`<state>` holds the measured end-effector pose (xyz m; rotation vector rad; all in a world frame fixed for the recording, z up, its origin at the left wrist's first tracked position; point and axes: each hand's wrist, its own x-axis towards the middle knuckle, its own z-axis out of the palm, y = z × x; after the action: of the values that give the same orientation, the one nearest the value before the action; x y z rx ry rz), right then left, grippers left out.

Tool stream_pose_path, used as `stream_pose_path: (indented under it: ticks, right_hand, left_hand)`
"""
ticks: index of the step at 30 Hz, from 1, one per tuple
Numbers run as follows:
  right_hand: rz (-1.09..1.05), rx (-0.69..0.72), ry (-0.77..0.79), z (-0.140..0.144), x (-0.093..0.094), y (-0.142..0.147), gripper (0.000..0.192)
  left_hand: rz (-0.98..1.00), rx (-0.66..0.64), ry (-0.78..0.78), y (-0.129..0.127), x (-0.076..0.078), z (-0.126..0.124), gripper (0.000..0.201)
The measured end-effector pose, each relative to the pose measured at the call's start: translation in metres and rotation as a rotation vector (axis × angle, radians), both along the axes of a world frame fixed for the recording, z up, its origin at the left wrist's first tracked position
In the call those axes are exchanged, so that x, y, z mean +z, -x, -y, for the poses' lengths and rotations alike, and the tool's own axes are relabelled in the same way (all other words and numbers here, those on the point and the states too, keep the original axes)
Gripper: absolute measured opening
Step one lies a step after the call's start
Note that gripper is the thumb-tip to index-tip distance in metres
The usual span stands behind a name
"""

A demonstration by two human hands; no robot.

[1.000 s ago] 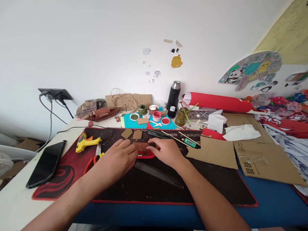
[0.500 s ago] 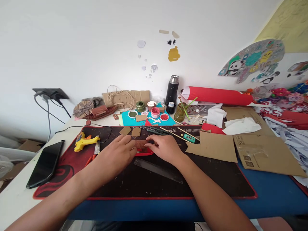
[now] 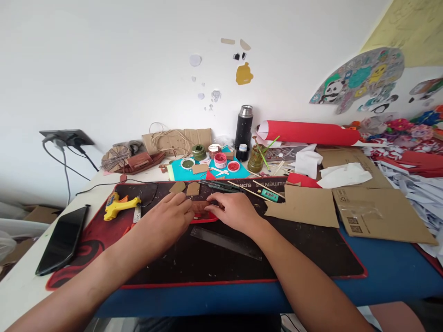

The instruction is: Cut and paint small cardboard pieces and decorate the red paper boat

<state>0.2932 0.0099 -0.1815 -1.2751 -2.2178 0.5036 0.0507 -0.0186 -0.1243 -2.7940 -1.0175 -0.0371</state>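
Note:
In the middle of the mat, a small reddish-brown piece [image 3: 200, 207] lies between my hands, over a bright red thing [image 3: 205, 220] that shows along its near edge. My left hand [image 3: 171, 215] is closed on the brown piece's left end, its fingertips partly hidden. At the right end, my right hand [image 3: 234, 210] pinches the same piece between thumb and fingers. Two small cardboard cutouts, a left one [image 3: 177, 187] and a right one [image 3: 193, 188], lie just beyond. Nearer me is a clear ruler [image 3: 226, 243].
A yellow glue gun [image 3: 121, 206] and a black phone [image 3: 62, 240] lie left. Behind are paint jars [image 3: 220, 160], a black thermos [image 3: 244, 127], a black utility knife [image 3: 221, 186] and a jar of brushes [image 3: 256, 159]. Cut cardboard [image 3: 304, 206] lies right of my hands.
The whole view has shifted slightly. Both hands keep nearly the same place on the brown piece; only small finger movement, if any, is visible.

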Motion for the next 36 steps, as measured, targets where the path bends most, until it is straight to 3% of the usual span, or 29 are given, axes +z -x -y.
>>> stream_pose_path:
  ticks: [5, 12, 18, 36]
  right_hand:
    - [0.004, 0.006, 0.008, 0.001, 0.003, 0.000, 0.019]
    - [0.021, 0.013, 0.020, 0.002, 0.005, 0.000, 0.020]
    - [0.051, 0.025, 0.041, 0.002, 0.008, 0.000, 0.022]
    - [0.056, 0.039, 0.015, 0.003, 0.008, 0.000, 0.025]
  left_hand:
    - [0.003, 0.003, 0.013, -0.002, 0.003, -0.001, 0.030]
    - [0.015, 0.020, 0.006, -0.005, 0.005, -0.002, 0.023]
    - [-0.015, 0.039, -0.005, -0.008, 0.009, -0.002, 0.036]
    - [-0.022, 0.051, 0.052, -0.011, 0.009, -0.008, 0.042]
